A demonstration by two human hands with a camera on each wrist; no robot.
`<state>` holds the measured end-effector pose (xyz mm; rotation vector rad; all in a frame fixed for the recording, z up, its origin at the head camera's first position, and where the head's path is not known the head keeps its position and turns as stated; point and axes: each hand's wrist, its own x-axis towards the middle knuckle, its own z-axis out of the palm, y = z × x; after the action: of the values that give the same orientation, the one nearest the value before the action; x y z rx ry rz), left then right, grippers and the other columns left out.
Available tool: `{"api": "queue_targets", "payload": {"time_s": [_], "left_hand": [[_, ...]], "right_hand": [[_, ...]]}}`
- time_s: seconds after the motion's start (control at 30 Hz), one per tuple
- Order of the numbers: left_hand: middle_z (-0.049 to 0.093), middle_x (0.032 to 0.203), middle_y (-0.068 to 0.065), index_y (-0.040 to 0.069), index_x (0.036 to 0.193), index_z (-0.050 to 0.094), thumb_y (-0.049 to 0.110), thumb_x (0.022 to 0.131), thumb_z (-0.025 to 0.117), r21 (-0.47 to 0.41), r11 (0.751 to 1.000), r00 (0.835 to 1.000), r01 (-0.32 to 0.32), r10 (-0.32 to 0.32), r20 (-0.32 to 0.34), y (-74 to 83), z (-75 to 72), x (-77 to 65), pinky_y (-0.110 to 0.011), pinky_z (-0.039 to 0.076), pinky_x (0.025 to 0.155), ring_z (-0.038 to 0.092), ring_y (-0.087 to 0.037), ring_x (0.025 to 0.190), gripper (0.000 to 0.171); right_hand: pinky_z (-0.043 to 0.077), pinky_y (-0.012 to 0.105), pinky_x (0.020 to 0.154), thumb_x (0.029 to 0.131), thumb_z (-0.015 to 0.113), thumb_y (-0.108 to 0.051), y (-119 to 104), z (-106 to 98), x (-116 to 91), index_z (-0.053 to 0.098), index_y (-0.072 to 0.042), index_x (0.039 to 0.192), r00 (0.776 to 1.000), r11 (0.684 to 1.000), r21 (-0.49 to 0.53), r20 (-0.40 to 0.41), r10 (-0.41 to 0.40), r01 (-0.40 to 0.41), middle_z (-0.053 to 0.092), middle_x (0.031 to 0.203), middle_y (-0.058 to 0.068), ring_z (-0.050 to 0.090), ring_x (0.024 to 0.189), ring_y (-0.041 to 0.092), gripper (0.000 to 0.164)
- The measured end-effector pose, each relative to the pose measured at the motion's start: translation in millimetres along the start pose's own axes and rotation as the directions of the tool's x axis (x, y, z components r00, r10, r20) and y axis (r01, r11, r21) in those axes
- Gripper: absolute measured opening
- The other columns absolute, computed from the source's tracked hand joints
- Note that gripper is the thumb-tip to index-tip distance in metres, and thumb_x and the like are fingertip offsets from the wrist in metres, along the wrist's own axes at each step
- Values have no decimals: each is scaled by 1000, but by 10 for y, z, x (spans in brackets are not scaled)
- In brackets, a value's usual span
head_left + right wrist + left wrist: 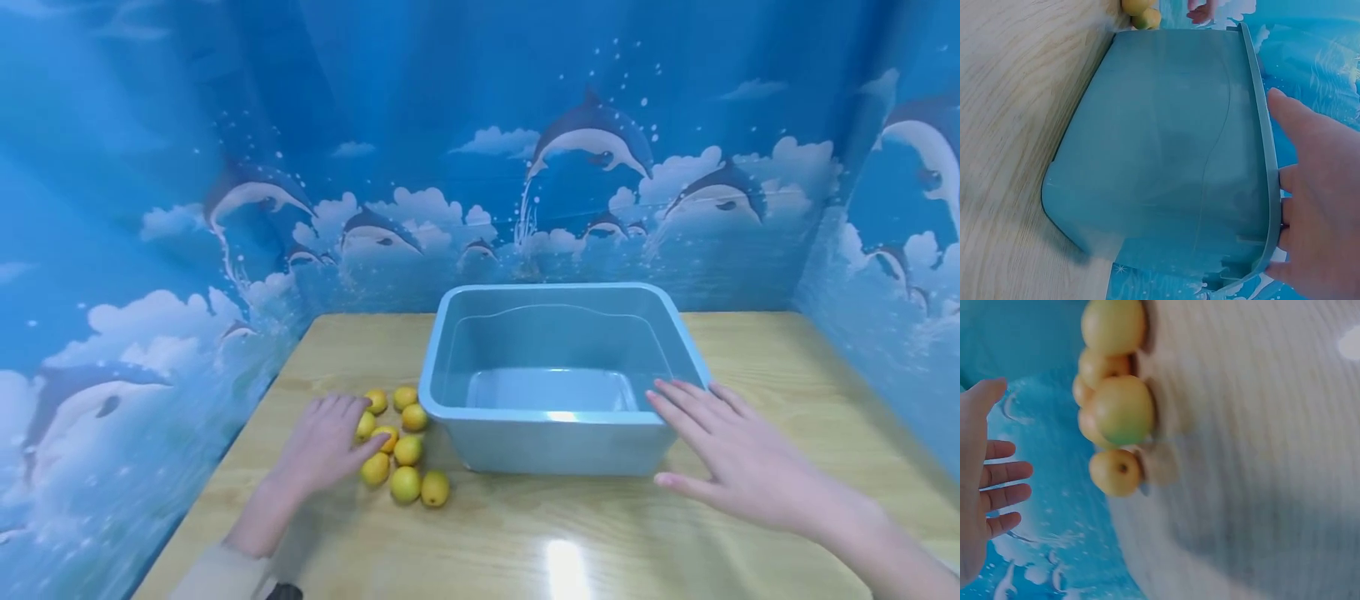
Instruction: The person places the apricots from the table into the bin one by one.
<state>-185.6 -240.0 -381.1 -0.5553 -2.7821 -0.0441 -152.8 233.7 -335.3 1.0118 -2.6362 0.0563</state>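
Note:
A light blue plastic tub (555,448) stands on the wooden table. My right hand (738,458) is at its right front corner, fingers stretched across the rim and the thumb apart in front. In the right wrist view those fingertips (1286,178) are right at the rim. To the left of the tub lie several small round yellow-orange fruits (406,485), some tinged green. My left hand (318,446) hovers at the left side of this group, palm down, its fingers overlapping a few. The left wrist view shows its fingers (1009,475) spread, with nothing held, beside the fruits (1124,411).
Blue curtains with printed dolphins (592,137) enclose the table at the back and both sides. The wooden tabletop (495,533) extends in front of the tub and to its right. A bright reflection lies near the front.

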Motion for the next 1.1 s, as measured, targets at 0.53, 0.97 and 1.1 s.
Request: {"api": "queue_targets", "payload": {"time_s": [0.53, 0.97, 1.1], "left_hand": [[59, 107, -18, -2, 111, 57, 34, 81, 66, 14, 1000, 999, -23, 22, 47, -341, 286, -47, -51, 38, 90, 53, -35, 103, 48], [56, 113, -18, -1, 116, 55, 33, 80, 66, -6, 999, 988, 38, -37, 152, -406, 416, -6, -55, 34, 94, 49, -36, 109, 51], [56, 112, -19, -2, 115, 55, 32, 80, 66, -24, 998, 984, 58, -53, 167, -403, 440, -19, -55, 33, 95, 48, -37, 109, 50]], "right_hand": [[-6, 31, 110, 80, 60, -59, 29, 56, -23, 25, -13, 147, 998, 1000, -6, -48, -30, 30, 36, 144, 12, 38, 125, 33, 88], [-6, 32, 110, 78, 62, -59, 51, 58, -37, 26, -14, 147, 997, 999, -10, -70, -38, 37, 38, 143, 12, 40, 122, 34, 89], [-6, 30, 110, 78, 61, -60, 48, 56, -31, 26, -16, 147, 996, 999, -13, -77, -45, 44, 38, 142, 11, 40, 122, 33, 89]]}}
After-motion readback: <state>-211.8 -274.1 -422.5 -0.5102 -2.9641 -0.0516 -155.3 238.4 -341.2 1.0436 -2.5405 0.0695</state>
